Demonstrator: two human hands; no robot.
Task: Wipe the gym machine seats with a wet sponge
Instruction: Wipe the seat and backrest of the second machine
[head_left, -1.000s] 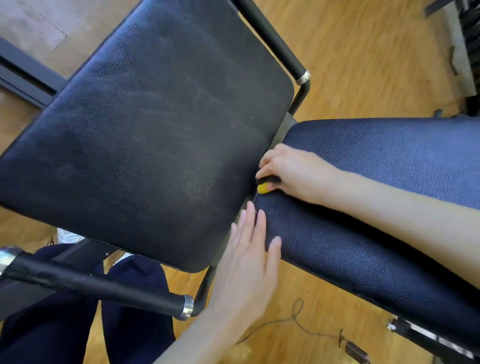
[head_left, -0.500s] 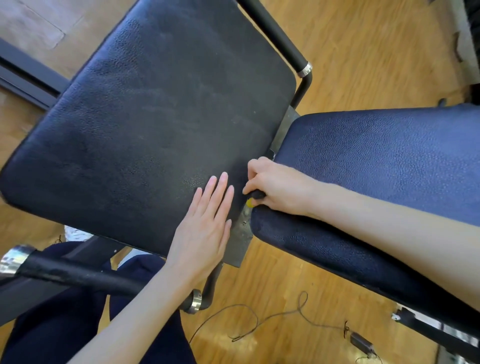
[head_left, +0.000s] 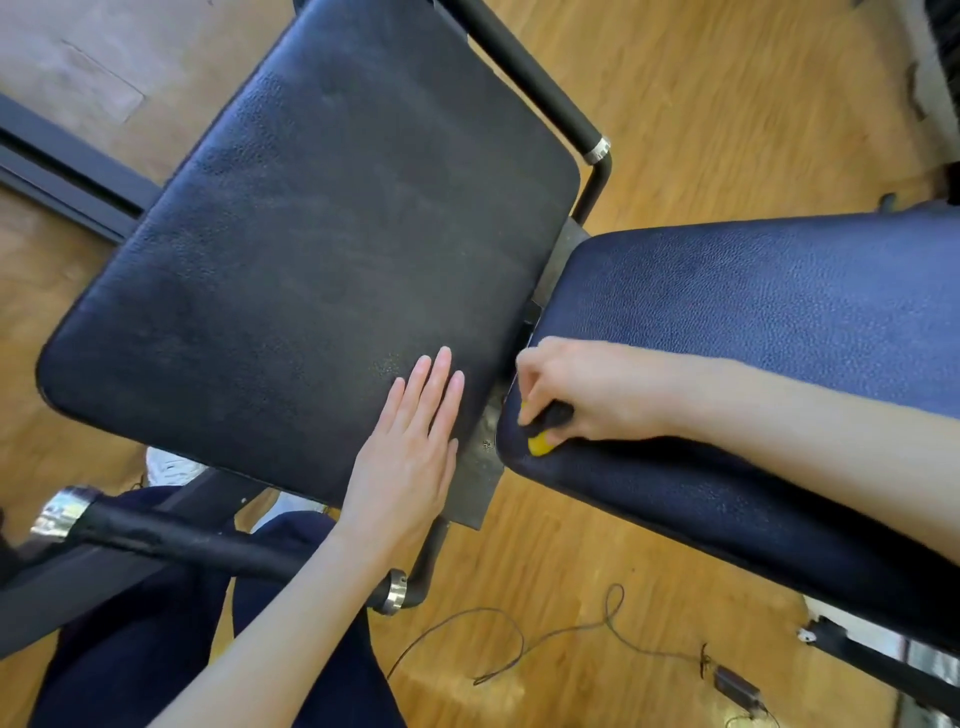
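At the near end of the long dark-blue padded leather seat (head_left: 753, 332), your right hand (head_left: 587, 395) is pinching a yellow-and-black sponge (head_left: 543, 434); the seat's long axis is running rightward. Your left hand (head_left: 410, 452) is lying flat, fingers spread, holding nothing, on the square black leather seat (head_left: 311, 249).

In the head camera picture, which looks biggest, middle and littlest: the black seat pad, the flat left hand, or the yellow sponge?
1. Black seat pad, biggest by far.
2. Left hand, resting flat on that pad.
3. Yellow sponge, littlest, though the right hand hides most of it.
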